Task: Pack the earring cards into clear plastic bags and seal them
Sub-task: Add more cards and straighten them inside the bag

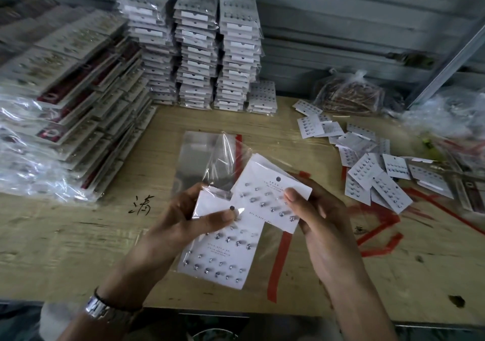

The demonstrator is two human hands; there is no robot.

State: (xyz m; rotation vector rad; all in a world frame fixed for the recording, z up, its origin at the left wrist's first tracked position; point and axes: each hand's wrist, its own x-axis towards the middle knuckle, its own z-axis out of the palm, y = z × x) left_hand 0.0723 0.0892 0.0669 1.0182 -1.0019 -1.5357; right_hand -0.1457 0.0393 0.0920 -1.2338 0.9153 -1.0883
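Both our hands were closed on cards above the desk (78, 235): left hand (183, 217) pinched a bagged card (215, 251), right hand (315, 209) gripped another card (273, 193). Loose cards (367, 167) lay right, packed stacks (199, 46) behind.

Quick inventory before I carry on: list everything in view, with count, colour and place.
Packed card stacks: three tall, one short, white, back centre.
Bagged packs: many, white and red, left.
Loose earring cards: many, white, right.
Clear plastic bags: a few, red strip, centre.
Held earring cards: several, white.
Red strips: several, right.
Brown-filled bag: one, back right.
Table: wooden.
Watch: silver, left wrist.
Left hand, right hand: each in grip on the cards.
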